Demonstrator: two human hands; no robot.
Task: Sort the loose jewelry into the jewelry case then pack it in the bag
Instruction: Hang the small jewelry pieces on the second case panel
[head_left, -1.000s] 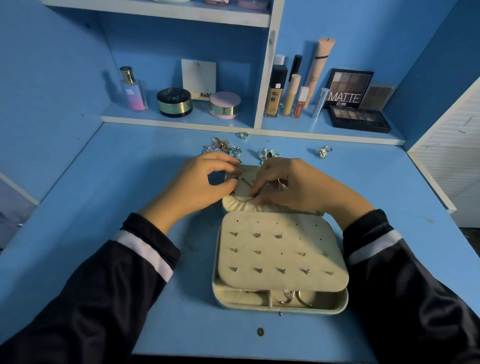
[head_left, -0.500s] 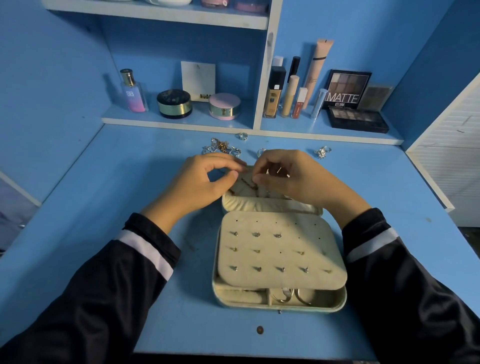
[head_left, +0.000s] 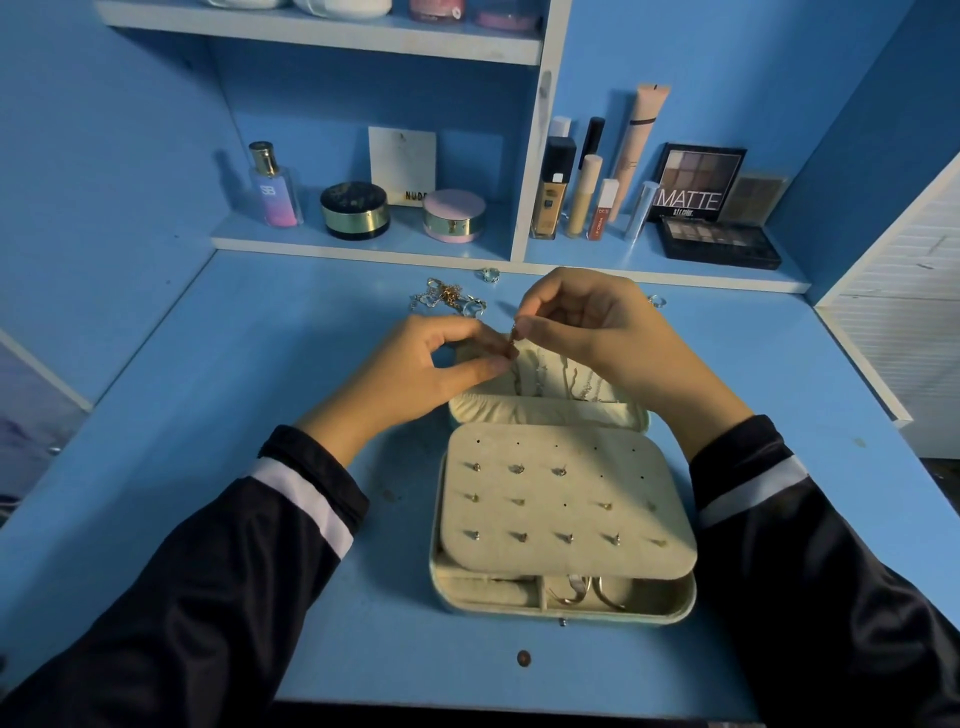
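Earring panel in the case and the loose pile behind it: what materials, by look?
Earring panel: cream, matte, suede-like fabric, maybe velvet; no shine, soft edges. Loose pile: metal, gold and silver tones, glinting links; plated or solid, cannot tell.

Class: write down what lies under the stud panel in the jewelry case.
Below the panel, at its front edge, the case shows divided compartments, one holding hoops. The panel hides everything farther back.
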